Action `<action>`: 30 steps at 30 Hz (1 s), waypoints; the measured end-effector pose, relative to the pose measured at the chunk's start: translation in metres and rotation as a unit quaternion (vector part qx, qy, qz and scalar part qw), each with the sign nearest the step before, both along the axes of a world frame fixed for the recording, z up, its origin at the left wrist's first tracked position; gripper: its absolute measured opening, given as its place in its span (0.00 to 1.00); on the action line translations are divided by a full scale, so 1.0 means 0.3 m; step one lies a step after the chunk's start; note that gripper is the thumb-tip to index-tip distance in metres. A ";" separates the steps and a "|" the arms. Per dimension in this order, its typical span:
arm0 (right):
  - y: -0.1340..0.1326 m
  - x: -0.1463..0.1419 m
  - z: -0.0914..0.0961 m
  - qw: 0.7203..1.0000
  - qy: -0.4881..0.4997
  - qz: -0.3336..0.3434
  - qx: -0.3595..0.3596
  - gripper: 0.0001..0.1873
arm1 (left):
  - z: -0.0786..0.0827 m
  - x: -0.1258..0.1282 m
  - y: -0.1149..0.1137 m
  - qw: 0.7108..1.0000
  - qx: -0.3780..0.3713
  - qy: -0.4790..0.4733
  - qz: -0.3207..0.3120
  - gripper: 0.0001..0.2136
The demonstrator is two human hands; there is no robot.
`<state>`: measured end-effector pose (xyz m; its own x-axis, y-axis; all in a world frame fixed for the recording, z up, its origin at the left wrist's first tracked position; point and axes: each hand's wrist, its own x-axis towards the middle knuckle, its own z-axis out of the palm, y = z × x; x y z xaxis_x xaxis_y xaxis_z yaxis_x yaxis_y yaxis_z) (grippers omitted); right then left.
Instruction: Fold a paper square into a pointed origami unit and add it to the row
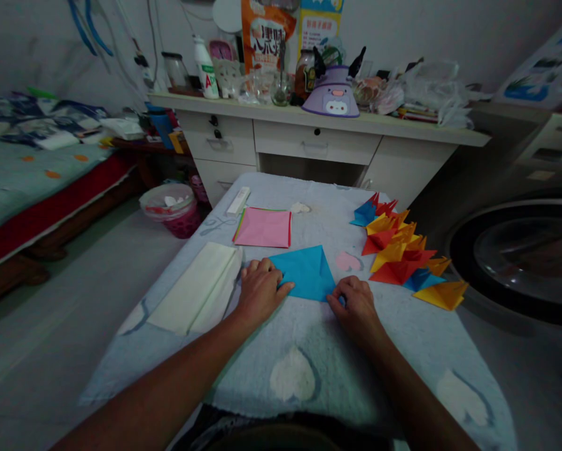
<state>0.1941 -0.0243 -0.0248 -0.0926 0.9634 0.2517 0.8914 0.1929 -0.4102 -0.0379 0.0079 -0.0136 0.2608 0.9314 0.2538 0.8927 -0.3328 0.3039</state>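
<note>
A sheet of blue origami paper [306, 272] lies on the cloth-covered table in front of me, with a crease running near its right side. My left hand [262, 288] presses on its left part, fingers laid down and thumb spread over the lower edge. At the lower right corner, my right hand [354, 302] pinches the paper between thumb and curled fingers. Behind it is a stack of square paper [263, 228] with a pink sheet on top. To the right stand several folded paper cranes [400, 250] in red, yellow, orange and blue.
A pale folded paper bag [193, 288] lies left of my left hand. A small white box [238, 201] sits near the far left edge of the table [290, 376]. Beyond are a cluttered white cabinet [316, 134], a pink bin [170, 210] and a washing machine [520, 250].
</note>
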 end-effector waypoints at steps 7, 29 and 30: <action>0.003 -0.002 -0.007 1.000 -0.001 -0.010 0.000 0.06 | -0.001 0.009 -0.007 1.000 0.002 0.029 0.008 0.14; 0.007 0.003 -0.016 1.000 -0.006 0.001 0.018 0.05 | -0.051 0.036 -0.096 0.970 0.067 0.092 -0.214 0.15; 0.006 0.002 -0.015 1.000 -0.006 0.000 0.017 0.05 | -0.054 0.035 -0.104 0.971 0.063 0.091 -0.211 0.18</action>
<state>0.1948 -0.0224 -0.0294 -0.0960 0.9542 0.2833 0.8966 0.2065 -0.3918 -0.0275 -0.0233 -0.0299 0.6638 0.6960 0.2736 0.7037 -0.7052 0.0868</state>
